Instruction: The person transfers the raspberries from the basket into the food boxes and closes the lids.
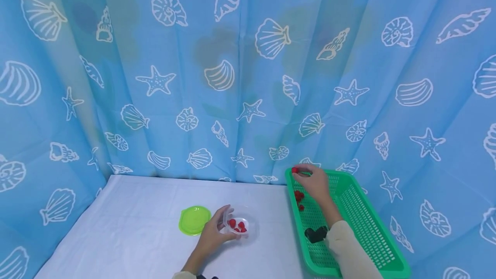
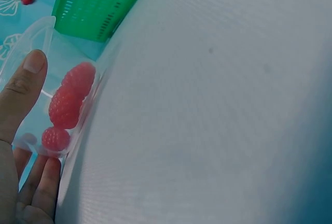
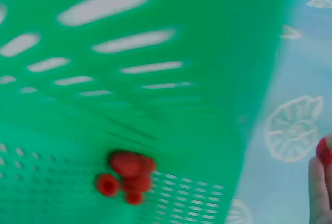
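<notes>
My left hand [image 1: 214, 232] grips a clear plastic container [image 1: 252, 224] by its side, thumb on one wall and fingers round the other. Several raspberries [image 2: 66, 102] lie inside it. Over the far left rim of the green basket [image 1: 377, 231], my right hand [image 1: 313, 183] pinches one raspberry [image 1: 295, 170] between thumb and fingers. That berry also shows at the right edge of the right wrist view. More raspberries [image 3: 127, 172] sit clustered on the basket's floor, under and in front of the right hand.
A lime-green lid [image 1: 195, 220] lies on the white tablecloth [image 1: 151, 214], left of the container. Blue curtains [image 1: 240, 76] with white shell prints hang behind and around the table. The basket stands at the right, its raised rim between the two hands.
</notes>
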The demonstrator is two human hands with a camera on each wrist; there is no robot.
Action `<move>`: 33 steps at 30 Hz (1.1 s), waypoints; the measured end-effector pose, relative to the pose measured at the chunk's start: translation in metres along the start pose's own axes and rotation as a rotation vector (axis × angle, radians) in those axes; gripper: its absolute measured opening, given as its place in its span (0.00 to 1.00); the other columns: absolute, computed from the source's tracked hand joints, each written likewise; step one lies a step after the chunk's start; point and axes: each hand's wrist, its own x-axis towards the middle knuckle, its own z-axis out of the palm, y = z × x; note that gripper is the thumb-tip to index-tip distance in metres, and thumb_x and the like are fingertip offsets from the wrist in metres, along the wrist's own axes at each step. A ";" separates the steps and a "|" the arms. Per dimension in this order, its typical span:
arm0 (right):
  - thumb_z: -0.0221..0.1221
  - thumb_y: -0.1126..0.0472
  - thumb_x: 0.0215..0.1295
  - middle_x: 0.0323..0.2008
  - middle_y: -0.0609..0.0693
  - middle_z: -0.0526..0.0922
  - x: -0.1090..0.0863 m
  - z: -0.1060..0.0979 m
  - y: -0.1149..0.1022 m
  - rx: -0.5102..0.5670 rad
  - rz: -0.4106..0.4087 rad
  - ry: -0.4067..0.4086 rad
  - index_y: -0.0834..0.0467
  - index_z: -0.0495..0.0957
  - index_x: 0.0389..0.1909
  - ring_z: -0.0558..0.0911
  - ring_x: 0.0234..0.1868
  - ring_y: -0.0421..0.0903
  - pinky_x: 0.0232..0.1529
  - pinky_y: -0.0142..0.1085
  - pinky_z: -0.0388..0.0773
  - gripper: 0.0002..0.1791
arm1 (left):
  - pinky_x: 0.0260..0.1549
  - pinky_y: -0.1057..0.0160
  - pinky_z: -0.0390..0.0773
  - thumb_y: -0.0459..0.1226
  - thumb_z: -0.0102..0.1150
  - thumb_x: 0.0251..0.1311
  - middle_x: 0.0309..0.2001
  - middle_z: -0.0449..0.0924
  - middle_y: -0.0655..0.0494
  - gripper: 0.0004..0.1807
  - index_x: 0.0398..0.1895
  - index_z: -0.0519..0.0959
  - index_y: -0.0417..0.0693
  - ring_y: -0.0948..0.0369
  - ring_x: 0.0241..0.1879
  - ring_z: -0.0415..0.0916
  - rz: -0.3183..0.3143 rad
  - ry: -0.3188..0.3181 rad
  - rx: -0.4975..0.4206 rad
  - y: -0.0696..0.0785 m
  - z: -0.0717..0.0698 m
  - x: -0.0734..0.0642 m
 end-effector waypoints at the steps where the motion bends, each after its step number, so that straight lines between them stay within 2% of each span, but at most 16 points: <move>1: 0.68 0.55 0.60 0.44 0.52 0.84 0.000 0.000 -0.007 0.016 -0.009 -0.007 0.54 0.84 0.47 0.85 0.45 0.50 0.44 0.41 0.84 0.15 | 0.59 0.51 0.72 0.58 0.78 0.36 0.64 0.73 0.59 0.55 0.71 0.64 0.57 0.50 0.68 0.63 0.002 0.000 0.002 0.000 0.000 0.000; 9: 0.68 0.61 0.60 0.45 0.53 0.83 -0.009 0.003 -0.063 0.057 -0.117 -0.046 0.58 0.84 0.47 0.86 0.43 0.50 0.43 0.39 0.84 0.14 | 0.59 0.50 0.71 0.55 0.78 0.38 0.64 0.73 0.57 0.53 0.71 0.64 0.56 0.49 0.68 0.63 -0.004 0.001 -0.004 0.004 0.000 0.003; 13: 0.68 0.65 0.58 0.45 0.53 0.83 -0.017 0.015 -0.082 0.097 -0.149 -0.075 0.60 0.84 0.47 0.85 0.44 0.51 0.43 0.38 0.84 0.15 | 0.59 0.51 0.71 0.55 0.78 0.38 0.64 0.73 0.58 0.53 0.71 0.64 0.57 0.50 0.68 0.63 -0.012 0.003 0.002 0.004 -0.001 0.003; 20: 0.69 0.66 0.57 0.43 0.49 0.84 -0.027 0.055 -0.093 0.095 -0.176 -0.080 0.57 0.84 0.45 0.84 0.45 0.49 0.44 0.38 0.83 0.14 | 0.59 0.50 0.72 0.56 0.79 0.35 0.64 0.73 0.59 0.54 0.70 0.65 0.58 0.50 0.68 0.63 -0.038 0.022 0.008 0.003 0.000 0.000; 30: 0.71 0.61 0.56 0.45 0.49 0.84 -0.062 0.084 -0.093 0.108 -0.090 -0.080 0.54 0.84 0.46 0.86 0.45 0.48 0.43 0.40 0.84 0.16 | 0.60 0.50 0.71 0.58 0.79 0.35 0.64 0.73 0.60 0.54 0.70 0.65 0.59 0.52 0.68 0.64 -0.040 0.020 0.004 0.002 0.005 -0.002; 33: 0.71 0.59 0.56 0.45 0.46 0.84 -0.071 0.094 -0.087 0.124 -0.069 -0.094 0.51 0.84 0.46 0.85 0.46 0.45 0.43 0.36 0.83 0.15 | 0.59 0.49 0.72 0.57 0.79 0.35 0.64 0.73 0.59 0.55 0.71 0.64 0.58 0.51 0.68 0.64 -0.027 0.021 0.014 0.004 0.003 -0.001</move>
